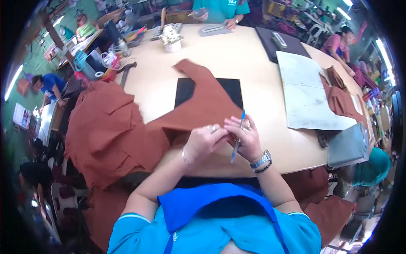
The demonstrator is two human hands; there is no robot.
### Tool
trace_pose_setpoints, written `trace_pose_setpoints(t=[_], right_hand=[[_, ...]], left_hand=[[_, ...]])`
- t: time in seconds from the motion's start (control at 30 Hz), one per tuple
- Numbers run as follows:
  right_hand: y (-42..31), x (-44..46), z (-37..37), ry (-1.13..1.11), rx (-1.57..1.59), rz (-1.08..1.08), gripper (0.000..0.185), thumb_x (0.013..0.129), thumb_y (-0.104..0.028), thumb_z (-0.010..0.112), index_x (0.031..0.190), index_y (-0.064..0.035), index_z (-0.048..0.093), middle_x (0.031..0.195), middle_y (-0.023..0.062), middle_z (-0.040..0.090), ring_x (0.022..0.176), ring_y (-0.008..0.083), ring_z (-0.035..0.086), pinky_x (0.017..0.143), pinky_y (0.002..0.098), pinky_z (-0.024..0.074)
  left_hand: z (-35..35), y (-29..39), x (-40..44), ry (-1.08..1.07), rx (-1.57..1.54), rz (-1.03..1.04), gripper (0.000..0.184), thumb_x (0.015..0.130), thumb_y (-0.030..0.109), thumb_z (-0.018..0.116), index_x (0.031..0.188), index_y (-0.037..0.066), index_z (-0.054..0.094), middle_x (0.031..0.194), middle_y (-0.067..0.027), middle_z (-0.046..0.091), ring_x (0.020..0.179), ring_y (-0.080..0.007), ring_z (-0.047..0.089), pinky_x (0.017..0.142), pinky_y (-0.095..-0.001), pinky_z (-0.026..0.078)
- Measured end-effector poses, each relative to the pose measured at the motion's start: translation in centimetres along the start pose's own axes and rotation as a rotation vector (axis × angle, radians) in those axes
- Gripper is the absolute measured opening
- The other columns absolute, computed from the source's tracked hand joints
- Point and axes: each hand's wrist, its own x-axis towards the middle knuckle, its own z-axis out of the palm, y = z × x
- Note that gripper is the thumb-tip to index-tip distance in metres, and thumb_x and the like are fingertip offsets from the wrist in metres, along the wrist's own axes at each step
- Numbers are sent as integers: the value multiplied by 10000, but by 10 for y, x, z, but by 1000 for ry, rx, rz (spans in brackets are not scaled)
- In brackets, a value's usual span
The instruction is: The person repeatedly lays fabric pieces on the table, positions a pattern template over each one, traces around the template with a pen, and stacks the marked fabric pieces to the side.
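Observation:
Brown leather (207, 95) spreads over the table in front of me, its upper part lying across a black square mat (230, 89). My left hand (205, 142) is closed at the leather's near edge, fingertips pinched together; what they hold is hidden. Close beside it, almost touching, my right hand (245, 137) has a blue pen (235, 150) between its fingers, the blue end pointing up and away. The right fingertips also meet near the leather's edge. A larger crumpled brown leather pile (101, 127) lies to the left and hangs over the table edge.
A hammer (125, 74), cups and bottles stand at the back left, near a potted plant (171, 40). A large pale sheet (302, 91) and brown pieces lie right, with a grey block (349, 146) at the edge. A person (222, 10) stands across the table (262, 148).

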Motion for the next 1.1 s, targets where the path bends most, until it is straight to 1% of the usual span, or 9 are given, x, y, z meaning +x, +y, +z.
trace_pose_setpoints(t=[0.23, 0.27, 0.5, 0.67, 0.83, 0.87, 0.9, 1.03, 1.1], right_hand=[[14, -10, -84, -29, 34, 90, 300, 709, -20, 744, 985, -127, 692, 818, 29, 692, 799, 212, 665, 1022, 464, 409], [12, -4, -97, 25, 20, 47, 292, 686, 11, 753, 946, -110, 698, 712, 47, 635, 680, 236, 625, 869, 415, 483], [-42, 25, -194, -112, 51, 186, 235, 684, 5, 767, 891, -93, 711, 621, 43, 594, 574, 216, 577, 572, 320, 427], [-62, 47, -244, -142, 290, 133, 126, 741, -50, 739, 860, -59, 700, 664, 58, 622, 604, 207, 609, 575, 297, 439], [5, 94, -212, -263, 106, 262, 142, 793, -130, 734, 888, -34, 689, 706, 89, 644, 657, 201, 634, 631, 314, 487], [21, 111, -201, -323, 42, 315, 149, 799, -142, 735, 892, -36, 685, 731, 94, 651, 682, 199, 635, 643, 313, 493], [39, 128, -190, -386, -22, 369, 158, 806, -155, 735, 897, -37, 682, 756, 98, 658, 707, 197, 636, 656, 311, 499], [138, 188, -150, 18, -134, 16, 111, 848, -167, 686, 912, -77, 690, 736, 98, 654, 664, 235, 636, 626, 316, 502], [136, 219, -158, 392, -97, -39, 101, 862, -158, 669, 929, -87, 695, 684, 99, 627, 649, 223, 647, 598, 312, 501]], left_hand=[[-47, 15, -50, -54, 12, -246, 128, 801, 48, 684, 924, 78, 662, 832, -84, 661, 741, -274, 661, 648, -358, 537], [-57, 13, -55, -70, 39, -282, 125, 808, 30, 669, 926, 72, 664, 842, -87, 665, 746, -279, 662, 653, -360, 537], [-167, 29, -41, -29, 84, -336, 104, 810, 28, 640, 895, 72, 682, 777, -71, 667, 642, -246, 579, 582, -317, 444], [-262, 39, -11, -136, -266, -292, 141, 674, 34, 790, 763, 33, 680, 624, -21, 619, 594, -108, 493, 566, -261, 400], [-239, -26, 65, -516, -323, -887, 99, 807, 87, 707, 825, -6, 679, 645, -11, 633, 591, -60, 574, 517, -227, 435], [-217, -71, 72, -526, -202, -620, 111, 864, 102, 660, 869, -7, 680, 658, -17, 627, 548, -71, 580, 482, -232, 433], [-202, -99, 91, -558, -231, -778, 116, 882, 107, 652, 907, -3, 678, 685, -12, 624, 511, -76, 570, 459, -230, 426], [-160, -166, 160, -122, -126, -688, 135, 915, 125, 618, 996, 28, 664, 788, -73, 694, 570, -86, 610, 522, -245, 483], [-156, -207, 199, 385, -259, -281, 162, 916, 165, 634, 1013, 39, 664, 829, -54, 706, 686, -89, 640, 620, -239, 503]])
